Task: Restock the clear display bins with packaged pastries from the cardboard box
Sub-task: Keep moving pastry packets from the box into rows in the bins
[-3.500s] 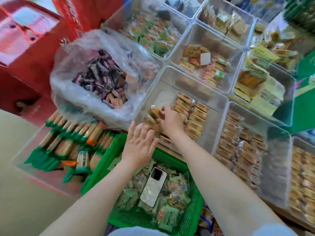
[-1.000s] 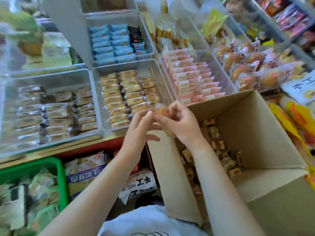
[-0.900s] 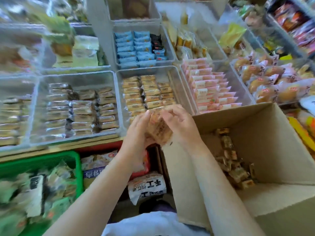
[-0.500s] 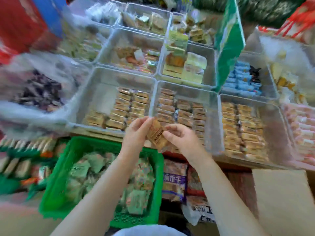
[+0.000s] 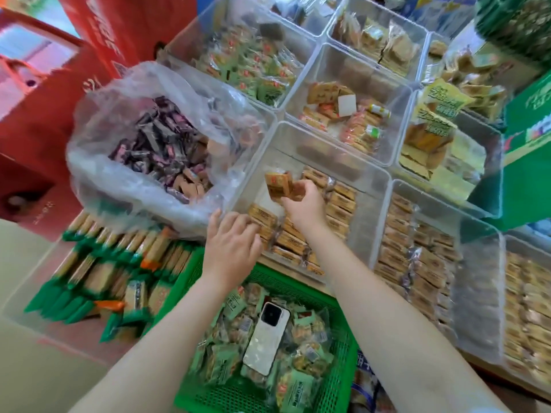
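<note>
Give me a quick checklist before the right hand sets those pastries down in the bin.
1. Grip: right hand holds a few pastries pinched in its fingers - ok.
2. Position: the pastries hang over the bin, inside its walls - ok.
3. Landing spot: bare floor shows at the bin's left side, beside the rows - ok.
4. Left hand rests at the bin's near edge on the packs there, fingers straight, off the landing spot - ok.
5. Plastic bag bulges against the bin's left wall but does not cover the opening - ok.
6. Count of pastries held: partly hidden by fingers - cannot tell.
</note>
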Action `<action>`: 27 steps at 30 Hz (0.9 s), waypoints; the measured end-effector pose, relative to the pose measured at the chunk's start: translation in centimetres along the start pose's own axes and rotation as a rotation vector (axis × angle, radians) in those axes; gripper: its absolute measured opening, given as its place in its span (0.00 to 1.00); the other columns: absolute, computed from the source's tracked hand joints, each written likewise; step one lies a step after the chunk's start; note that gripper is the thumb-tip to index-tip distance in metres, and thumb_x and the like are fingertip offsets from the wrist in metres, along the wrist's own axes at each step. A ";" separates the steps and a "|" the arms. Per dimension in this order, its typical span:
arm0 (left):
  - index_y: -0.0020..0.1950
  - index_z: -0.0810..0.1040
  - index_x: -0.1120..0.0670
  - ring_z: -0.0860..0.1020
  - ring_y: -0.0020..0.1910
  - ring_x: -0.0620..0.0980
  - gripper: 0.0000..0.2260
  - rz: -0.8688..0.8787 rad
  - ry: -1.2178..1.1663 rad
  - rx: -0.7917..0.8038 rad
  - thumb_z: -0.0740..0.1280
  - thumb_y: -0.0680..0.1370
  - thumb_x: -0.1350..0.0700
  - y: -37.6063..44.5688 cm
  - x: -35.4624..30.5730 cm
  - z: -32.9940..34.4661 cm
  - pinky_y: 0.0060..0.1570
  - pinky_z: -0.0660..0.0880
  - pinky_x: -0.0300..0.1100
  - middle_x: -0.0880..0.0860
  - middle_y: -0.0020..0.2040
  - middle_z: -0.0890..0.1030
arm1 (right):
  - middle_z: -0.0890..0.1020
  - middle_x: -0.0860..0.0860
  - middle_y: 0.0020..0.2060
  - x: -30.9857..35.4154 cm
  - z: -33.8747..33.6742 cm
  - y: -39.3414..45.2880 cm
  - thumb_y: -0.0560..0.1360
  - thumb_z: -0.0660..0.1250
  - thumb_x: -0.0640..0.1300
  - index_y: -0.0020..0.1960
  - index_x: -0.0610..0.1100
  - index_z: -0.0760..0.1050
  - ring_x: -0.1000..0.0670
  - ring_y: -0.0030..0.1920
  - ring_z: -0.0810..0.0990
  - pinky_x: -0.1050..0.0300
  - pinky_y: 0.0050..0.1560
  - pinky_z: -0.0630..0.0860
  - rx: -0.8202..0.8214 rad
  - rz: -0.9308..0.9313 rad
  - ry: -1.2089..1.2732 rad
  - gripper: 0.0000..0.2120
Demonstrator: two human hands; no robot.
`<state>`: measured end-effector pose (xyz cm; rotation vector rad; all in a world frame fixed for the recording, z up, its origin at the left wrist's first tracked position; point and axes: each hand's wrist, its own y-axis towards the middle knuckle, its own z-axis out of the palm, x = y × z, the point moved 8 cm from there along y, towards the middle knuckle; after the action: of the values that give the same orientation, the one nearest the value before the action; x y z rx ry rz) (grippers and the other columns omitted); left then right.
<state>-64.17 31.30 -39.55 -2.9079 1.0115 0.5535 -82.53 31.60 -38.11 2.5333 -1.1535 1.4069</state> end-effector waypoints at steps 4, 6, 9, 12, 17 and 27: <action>0.48 0.83 0.54 0.74 0.59 0.55 0.15 0.031 0.002 -0.058 0.58 0.80 0.51 0.0 0.0 -0.1 0.75 0.56 0.58 0.52 0.54 0.81 | 0.81 0.51 0.51 -0.5 2.6 1.7 0.76 0.71 0.43 0.56 0.48 0.76 0.48 0.53 0.78 0.52 0.52 0.71 0.074 -0.065 -0.476 0.10; 0.48 0.83 0.54 0.74 0.58 0.55 0.14 0.040 0.003 -0.061 0.58 0.80 0.51 0.0 -0.1 0.1 0.75 0.57 0.58 0.52 0.54 0.81 | 0.81 0.48 0.52 -0.3 3.6 1.9 0.77 0.69 0.41 0.55 0.45 0.77 0.45 0.54 0.79 0.54 0.46 0.69 0.116 -0.139 -0.650 0.07; 0.47 0.83 0.54 0.74 0.58 0.55 0.14 0.035 0.001 -0.091 0.59 0.79 0.51 0.1 0.0 0.0 0.75 0.57 0.58 0.52 0.53 0.82 | 0.81 0.46 0.53 0.1 5.2 2.2 0.79 0.66 0.41 0.57 0.44 0.79 0.43 0.55 0.79 0.56 0.43 0.67 0.183 -0.208 -0.799 0.08; 0.48 0.84 0.54 0.75 0.58 0.55 0.15 0.036 0.001 -0.094 0.59 0.79 0.51 0.0 0.0 0.0 0.74 0.58 0.58 0.53 0.54 0.82 | 0.81 0.44 0.53 0.0 5.7 2.6 0.82 0.62 0.44 0.59 0.46 0.82 0.42 0.57 0.78 0.54 0.48 0.71 0.262 -0.200 -0.808 0.12; 0.49 0.84 0.54 0.74 0.59 0.54 0.15 0.017 -0.014 -0.034 0.57 0.79 0.51 0.1 0.0 0.0 0.75 0.56 0.57 0.52 0.55 0.81 | 0.76 0.44 0.62 -1.2 5.0 2.0 0.84 0.58 0.50 0.68 0.54 0.77 0.39 0.64 0.71 0.44 0.65 0.68 0.330 -0.140 -0.769 0.16; 0.47 0.82 0.55 0.75 0.59 0.57 0.22 -0.145 -0.033 0.206 0.51 0.80 0.47 -0.5 -6.2 -0.3 0.77 0.47 0.60 0.55 0.53 0.81 | 0.84 0.53 0.47 -6.5 -7.0 -10.9 0.82 0.62 0.44 0.55 0.48 0.82 0.51 0.47 0.81 0.50 0.52 0.80 0.144 -0.055 -0.038 0.10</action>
<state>-68.29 35.37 -37.29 -2.7522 0.7936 0.4589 -83.08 45.80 -35.33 2.6761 -1.0144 1.4862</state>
